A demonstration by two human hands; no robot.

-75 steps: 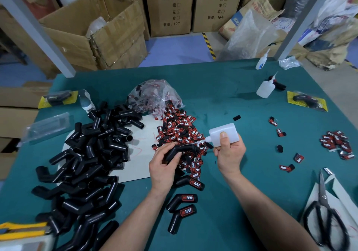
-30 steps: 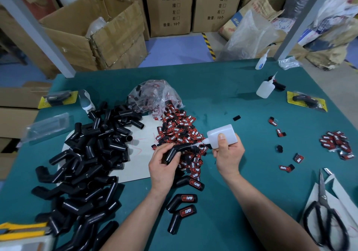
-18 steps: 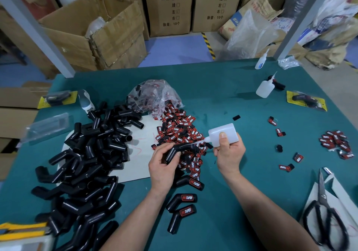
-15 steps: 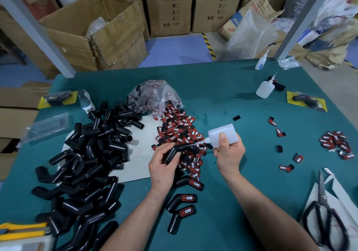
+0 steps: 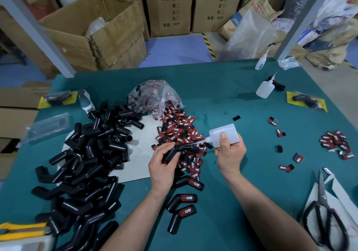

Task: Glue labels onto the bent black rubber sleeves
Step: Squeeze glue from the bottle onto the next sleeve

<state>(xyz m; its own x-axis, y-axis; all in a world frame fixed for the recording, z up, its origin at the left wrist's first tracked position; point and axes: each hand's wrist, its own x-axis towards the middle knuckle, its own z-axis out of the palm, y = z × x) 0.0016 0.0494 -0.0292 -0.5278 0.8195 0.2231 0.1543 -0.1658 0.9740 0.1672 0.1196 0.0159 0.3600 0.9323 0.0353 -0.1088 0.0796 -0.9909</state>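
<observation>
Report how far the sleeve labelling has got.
Done: three labelled sleeves lie near the wrists. In hand: the left hand grips a bare sleeve while the right hand holds the glue bottle, nozzle at the sleeve; no label on it yet. Left: a large pile of bare sleeves and a heap of loose labels, so most of the job remains.

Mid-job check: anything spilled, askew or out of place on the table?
No glue spill shows. The label heap spills loose from the plastic bag, stray labels lie scattered at the right, and a spare glue bottle sits tilted near the far edge.
</observation>
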